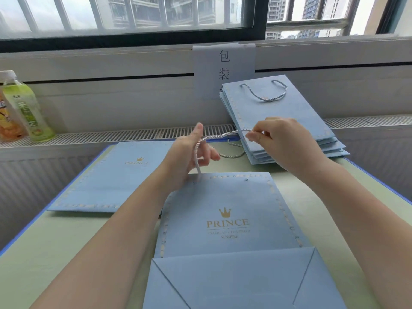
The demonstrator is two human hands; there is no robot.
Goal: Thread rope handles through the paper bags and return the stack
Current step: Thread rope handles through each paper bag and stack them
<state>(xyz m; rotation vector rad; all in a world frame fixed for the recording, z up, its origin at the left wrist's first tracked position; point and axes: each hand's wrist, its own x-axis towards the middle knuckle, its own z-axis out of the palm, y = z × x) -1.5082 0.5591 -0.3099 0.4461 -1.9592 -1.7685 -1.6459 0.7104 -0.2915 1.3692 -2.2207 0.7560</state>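
Observation:
A flat blue paper bag [227, 210] printed "PRINCE" lies in front of me on the table. A pale twisted rope [219, 136] rises from the bag's top left hole, loops around my left hand [191, 157], and stretches right to my right hand [278, 141]. My right hand pinches the rope's end between thumb and fingers. My left hand holds the rope near the hole with curled fingers, thumb up. The bag's top right hole [246, 179] shows no rope.
A stack of blue bags with rope handles [281, 112] leans against the wall at the back right. Another flat blue bag [111, 177] lies to the left. Two drink bottles [26, 108] stand on the vent ledge at far left. A paper sign [224, 63] hangs below the window.

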